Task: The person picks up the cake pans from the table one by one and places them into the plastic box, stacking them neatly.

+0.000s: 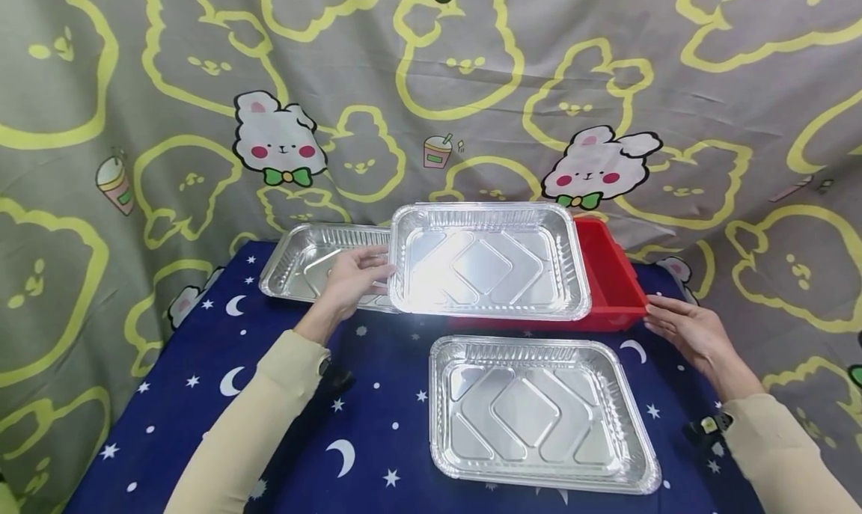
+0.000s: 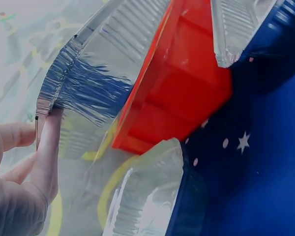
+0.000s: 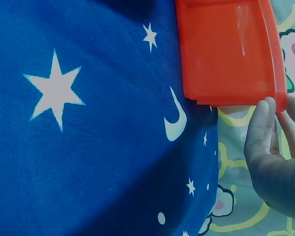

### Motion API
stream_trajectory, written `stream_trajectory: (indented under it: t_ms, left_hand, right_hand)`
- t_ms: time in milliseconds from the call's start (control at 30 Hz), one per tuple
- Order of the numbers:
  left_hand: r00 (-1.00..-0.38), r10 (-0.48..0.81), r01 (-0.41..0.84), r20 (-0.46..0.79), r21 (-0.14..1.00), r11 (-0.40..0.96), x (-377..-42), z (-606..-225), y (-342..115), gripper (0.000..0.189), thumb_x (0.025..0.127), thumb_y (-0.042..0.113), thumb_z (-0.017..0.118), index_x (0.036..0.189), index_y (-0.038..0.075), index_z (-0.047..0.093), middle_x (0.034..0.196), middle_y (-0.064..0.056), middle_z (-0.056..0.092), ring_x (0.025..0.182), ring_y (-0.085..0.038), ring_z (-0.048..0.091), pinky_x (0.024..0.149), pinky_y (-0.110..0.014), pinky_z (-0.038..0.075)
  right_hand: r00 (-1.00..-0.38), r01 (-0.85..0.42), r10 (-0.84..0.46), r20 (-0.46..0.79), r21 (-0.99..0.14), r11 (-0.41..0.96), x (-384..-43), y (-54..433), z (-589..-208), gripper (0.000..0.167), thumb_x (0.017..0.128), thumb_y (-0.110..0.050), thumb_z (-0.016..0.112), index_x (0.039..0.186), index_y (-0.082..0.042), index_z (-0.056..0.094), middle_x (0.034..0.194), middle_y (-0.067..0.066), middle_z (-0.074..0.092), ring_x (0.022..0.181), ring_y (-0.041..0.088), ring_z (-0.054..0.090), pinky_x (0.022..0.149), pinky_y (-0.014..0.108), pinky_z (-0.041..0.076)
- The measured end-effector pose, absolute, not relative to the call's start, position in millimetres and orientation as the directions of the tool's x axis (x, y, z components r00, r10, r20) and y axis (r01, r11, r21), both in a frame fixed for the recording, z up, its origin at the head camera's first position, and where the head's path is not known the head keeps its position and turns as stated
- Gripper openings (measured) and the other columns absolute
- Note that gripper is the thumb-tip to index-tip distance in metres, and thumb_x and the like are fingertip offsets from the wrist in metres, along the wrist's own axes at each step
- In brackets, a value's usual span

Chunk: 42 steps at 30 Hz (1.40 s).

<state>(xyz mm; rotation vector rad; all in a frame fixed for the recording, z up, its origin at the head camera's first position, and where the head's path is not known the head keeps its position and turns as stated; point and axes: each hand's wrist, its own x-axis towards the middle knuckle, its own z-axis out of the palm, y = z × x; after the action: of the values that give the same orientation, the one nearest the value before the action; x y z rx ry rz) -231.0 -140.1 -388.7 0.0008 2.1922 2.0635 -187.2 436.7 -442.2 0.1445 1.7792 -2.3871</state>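
A rectangular aluminium foil tray (image 1: 488,274) is raised and tilted toward me in the head view, and my left hand (image 1: 353,278) pinches its left rim. In the left wrist view, the thumb and fingers meet at the crinkled corner of this foil tray (image 2: 98,83). Behind it is a red plastic bin (image 1: 609,271), its left part hidden by the foil. My right hand (image 1: 690,334) grips the bin's near right corner. The right wrist view shows fingers on both sides of that corner of the red bin (image 3: 226,54).
A second foil tray (image 1: 525,417) lies at the front of the table, right of the middle. Another foil tray (image 1: 299,263) sits at the back left, partly behind my left hand. Dark blue cloth (image 1: 377,439) with stars and moons covers the table. A patterned curtain (image 1: 377,57) hangs behind.
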Motion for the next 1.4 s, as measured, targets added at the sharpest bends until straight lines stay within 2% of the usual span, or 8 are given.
stream_trajectory:
  t_ms: [200,267,400,700,867,1000,1133,1400]
  left_hand:
    - [-0.989,0.11,-0.099,-0.101,0.995,0.026,-241,-384,-123,0.051,0.097,-0.005,0.068,0.146,-0.007,0.055,0.115,-0.016,0.068,0.077,-0.007,0.071,0.065,-0.025,0.068]
    - [-0.988,0.116,-0.098,-0.099,0.995,0.015,-244,-383,-118,0.05,0.097,-0.005,0.067,0.145,-0.006,0.056,0.114,-0.016,0.07,0.075,-0.007,0.072,0.064,-0.025,0.068]
    - [-0.988,0.118,-0.101,-0.1,0.995,-0.001,-249,-382,-108,0.047,0.097,-0.005,0.067,0.144,-0.005,0.058,0.117,-0.021,0.071,0.071,-0.009,0.072,0.062,-0.024,0.067]
    - [-0.987,0.127,-0.103,-0.102,0.995,-0.004,-262,-382,-85,0.046,0.097,-0.004,0.067,0.142,-0.006,0.059,0.133,-0.033,0.067,0.073,-0.008,0.071,0.062,-0.023,0.067]
    - [-0.987,0.124,-0.108,-0.105,0.994,-0.016,-269,-383,-73,0.046,0.096,-0.004,0.067,0.141,-0.005,0.061,0.128,-0.031,0.069,0.071,-0.01,0.072,0.064,-0.026,0.068]
    - [-0.985,0.12,-0.129,-0.123,0.991,-0.042,-273,-382,-63,0.045,0.097,-0.005,0.066,0.142,-0.005,0.059,0.132,-0.032,0.067,0.073,-0.012,0.072,0.066,-0.026,0.068]
    - [-0.986,0.111,-0.135,-0.128,0.989,-0.065,-278,-383,-56,0.045,0.097,-0.007,0.064,0.141,-0.006,0.059,0.133,-0.034,0.066,0.072,-0.014,0.072,0.064,-0.025,0.068]
    - [-0.98,0.111,-0.175,-0.167,0.982,-0.068,-285,-390,-42,0.045,0.096,-0.006,0.066,0.14,-0.005,0.061,0.127,-0.029,0.07,0.068,-0.012,0.07,0.059,-0.022,0.066]
  right_hand:
    - [-0.98,0.197,-0.062,-0.188,-0.946,-0.259,-187,436,-441,0.036,0.104,0.007,0.057,0.103,-0.018,0.083,0.097,-0.004,0.083,0.085,0.011,0.08,0.076,0.024,0.068]
    - [-0.979,0.205,-0.061,-0.196,-0.945,-0.254,-187,436,-441,0.036,0.104,0.007,0.057,0.103,-0.019,0.083,0.097,-0.005,0.083,0.086,0.011,0.08,0.076,0.024,0.068]
    - [-0.977,0.213,-0.062,-0.203,-0.943,-0.255,-188,436,-442,0.036,0.104,0.007,0.058,0.103,-0.019,0.083,0.098,-0.005,0.082,0.086,0.011,0.08,0.077,0.024,0.068]
    - [-0.978,0.21,-0.07,-0.198,-0.943,-0.258,-189,437,-443,0.038,0.105,0.007,0.055,0.102,-0.018,0.083,0.097,-0.004,0.083,0.086,0.011,0.08,0.076,0.024,0.068]
    - [-0.977,0.211,-0.065,-0.201,-0.946,-0.244,-188,437,-442,0.038,0.104,0.007,0.056,0.102,-0.02,0.083,0.097,-0.005,0.083,0.086,0.011,0.08,0.076,0.024,0.068]
    - [-0.977,0.212,-0.061,-0.203,-0.948,-0.238,-188,437,-442,0.037,0.104,0.006,0.057,0.102,-0.02,0.083,0.097,-0.005,0.083,0.086,0.011,0.08,0.076,0.023,0.068]
    - [-0.977,0.213,-0.07,-0.202,-0.945,-0.246,-189,436,-442,0.036,0.104,0.006,0.057,0.103,-0.02,0.083,0.097,-0.004,0.083,0.087,0.011,0.08,0.077,0.024,0.068]
    - [-0.979,0.199,-0.086,-0.183,-0.944,-0.262,-188,437,-444,0.038,0.105,0.007,0.055,0.103,-0.018,0.083,0.097,-0.003,0.083,0.087,0.011,0.08,0.077,0.024,0.068]
